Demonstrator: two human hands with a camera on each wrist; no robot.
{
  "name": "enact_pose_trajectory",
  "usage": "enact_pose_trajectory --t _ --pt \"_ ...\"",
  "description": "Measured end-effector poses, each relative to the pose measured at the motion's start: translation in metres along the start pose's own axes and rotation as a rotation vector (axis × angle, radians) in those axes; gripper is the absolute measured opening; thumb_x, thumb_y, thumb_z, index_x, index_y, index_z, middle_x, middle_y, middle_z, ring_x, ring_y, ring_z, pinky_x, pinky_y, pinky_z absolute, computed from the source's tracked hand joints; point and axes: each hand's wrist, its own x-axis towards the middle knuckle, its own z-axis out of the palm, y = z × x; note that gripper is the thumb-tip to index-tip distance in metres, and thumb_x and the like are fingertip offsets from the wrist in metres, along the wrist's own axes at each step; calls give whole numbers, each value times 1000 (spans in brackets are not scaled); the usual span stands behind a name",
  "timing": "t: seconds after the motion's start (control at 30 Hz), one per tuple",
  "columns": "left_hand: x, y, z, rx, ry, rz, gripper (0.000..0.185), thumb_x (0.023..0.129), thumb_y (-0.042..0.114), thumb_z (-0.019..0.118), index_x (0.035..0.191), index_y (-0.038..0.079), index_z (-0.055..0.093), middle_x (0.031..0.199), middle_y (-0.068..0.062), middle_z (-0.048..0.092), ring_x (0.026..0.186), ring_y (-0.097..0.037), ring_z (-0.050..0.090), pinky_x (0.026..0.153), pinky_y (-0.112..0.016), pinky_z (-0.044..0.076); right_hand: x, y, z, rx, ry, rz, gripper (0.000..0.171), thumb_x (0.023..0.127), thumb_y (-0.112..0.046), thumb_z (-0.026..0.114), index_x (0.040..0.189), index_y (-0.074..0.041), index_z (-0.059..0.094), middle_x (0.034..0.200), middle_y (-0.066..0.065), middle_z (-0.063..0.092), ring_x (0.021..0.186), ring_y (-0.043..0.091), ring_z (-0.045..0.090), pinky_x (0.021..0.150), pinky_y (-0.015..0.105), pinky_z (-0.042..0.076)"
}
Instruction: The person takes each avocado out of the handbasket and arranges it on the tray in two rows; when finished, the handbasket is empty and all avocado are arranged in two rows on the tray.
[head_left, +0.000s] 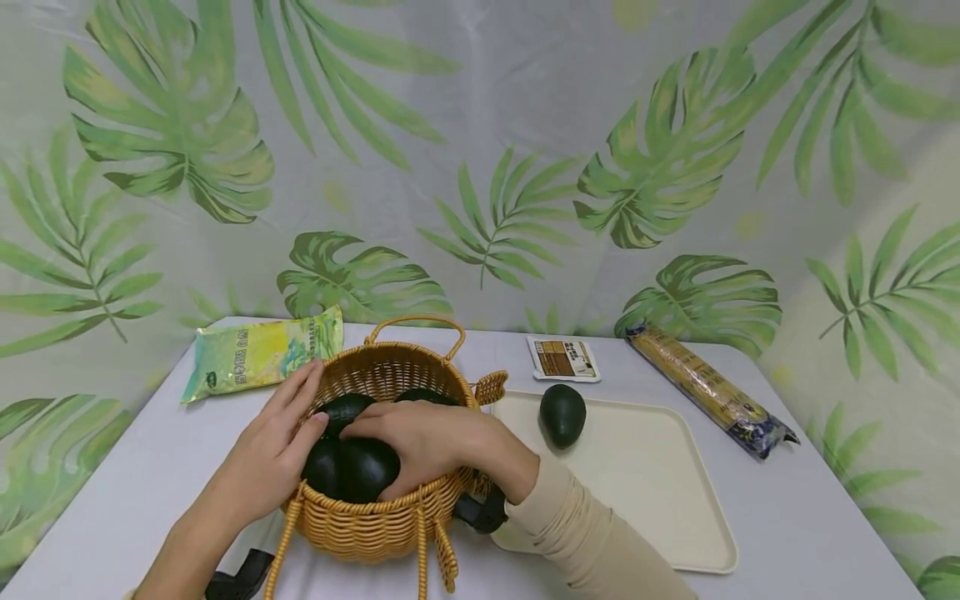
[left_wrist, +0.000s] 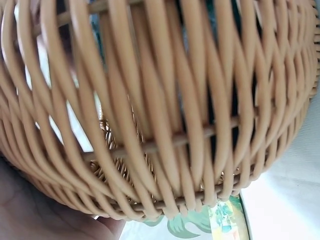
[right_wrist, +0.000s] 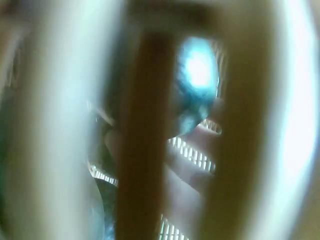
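Item: round woven wicker basket [head_left: 390, 508], honey-coloured, loop handles at the rim, standing on the white table [head_left: 810, 533] just left of the cream rectangular plastic tray [head_left: 660, 500]. It is holding several dark green avocados; the nearest avocado in the basket [head_left: 352, 468] is lying against the front wall, another [head_left: 347, 410] sitting behind it.

Right hand [head_left: 420, 442] — it is reaching across the rim from the tray side, palm down, fingers curling over the top of the nearest avocado, apparently closing round it; the beige-sleeved forearm is resting over the basket's edge. The right wrist view is blurred by wicker strands close to the lens, showing only a glossy dark fruit [right_wrist: 196, 82] and part of a finger, so how firm the hold is cannot be told.

Left hand [head_left: 273, 454] — it is lying flat against the basket's outer left wall, fingers straight and relaxed, tips touching the rim and the rear avocado, seemingly steadying the basket. The left wrist view is showing the weave [left_wrist: 165, 115] filling the frame.

Elsewhere: one dark green avocado [head_left: 562, 414] lying alone on the tray's far left corner; a yellow-green printed plastic pouch [head_left: 258, 352] left of the basket; a small brown-and-white packet [head_left: 562, 358] behind the tray; a long clear-wrapped pack of dry noodles [head_left: 705, 387] lying diagonally at the right.
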Motion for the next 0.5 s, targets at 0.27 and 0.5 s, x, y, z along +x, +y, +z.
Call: enact_pose_trajectory --t 0.27,0.5 --pt "-1 -1 -1 5 -9 -11 63 113 32 40 166 6 16 172 -14 14 156 -44 18 112 -72 30 -6 2 -2 62 100 -24 83 89 -37 80 159 -16 41 158 3 44 141 13 48 113 25 42" --pt "-1 -1 0 7 -1 -6 64 113 32 41 165 5 17 172 -14 15 156 -44 19 113 -71 29 -13 2 -2 116 229 -51 84 85 -31 79 159 -16 42 158 4 44 137 16 49 106 25 45"
